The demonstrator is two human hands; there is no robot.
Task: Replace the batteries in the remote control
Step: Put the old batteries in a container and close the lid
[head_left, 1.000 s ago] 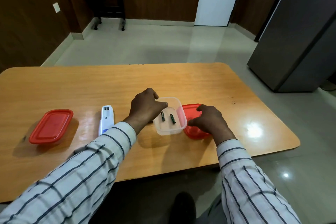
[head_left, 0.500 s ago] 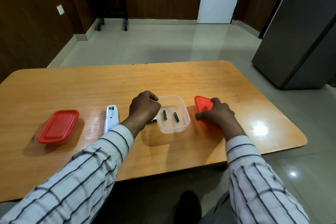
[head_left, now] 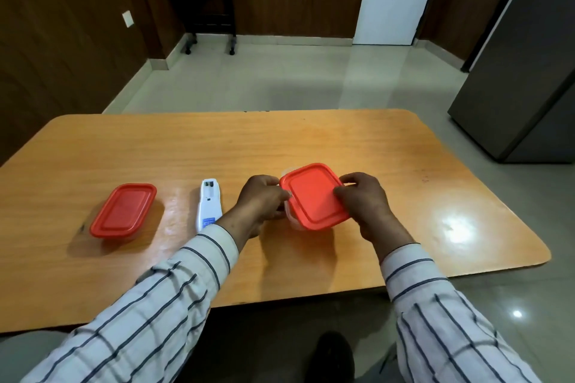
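A white remote control (head_left: 209, 204) lies face down on the wooden table (head_left: 217, 146), its battery bay open at the far end. To its right stands a clear plastic container (head_left: 289, 217), now covered by a red lid (head_left: 312, 196). My right hand (head_left: 362, 202) holds the lid's right edge. My left hand (head_left: 263, 200) grips the container's left side at the lid's rim. The batteries inside are hidden under the lid.
A second container with a red lid (head_left: 124, 210) sits closed at the left of the table. Beyond the table's right edge stands a grey cabinet (head_left: 522, 71). A dark side table (head_left: 202, 6) is against the far wall.
My right hand has lifted the red lid from the table at the right and brought it over the clear container, hiding the two batteries. My left hand stays at the container's left side.
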